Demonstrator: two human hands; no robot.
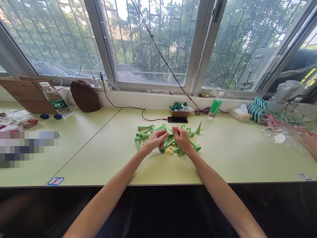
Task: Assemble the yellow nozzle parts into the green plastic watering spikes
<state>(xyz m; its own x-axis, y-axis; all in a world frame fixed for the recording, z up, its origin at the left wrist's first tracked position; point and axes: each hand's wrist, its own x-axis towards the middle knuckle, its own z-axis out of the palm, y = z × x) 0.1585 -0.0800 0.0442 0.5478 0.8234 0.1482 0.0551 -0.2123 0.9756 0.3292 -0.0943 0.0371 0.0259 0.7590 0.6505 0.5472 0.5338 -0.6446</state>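
Observation:
Over a pile of green plastic cones, my left hand (155, 140) is closed with thumb and forefinger on one green plastic cone (169, 133). Right beside that cone, my right hand (182, 138) is curled with its fingertips pinched together; what they hold, if anything, is hidden. Around both hands lie several more cones, among them a ribbed-collar cone (137, 142) on the left and an upright pointed cone (198, 127) on the right. Small yellow plastic pieces (169, 152) are scattered among them, some partly covered by my hands.
Behind the pile, a black phone (177, 119) on a cable lies before a small cardboard box (179, 113). A green-labelled bottle (215, 105), a tissue box (239, 113) and teal hangers (258, 109) stand to the right. Another person's hand (309, 143) shows at the right edge.

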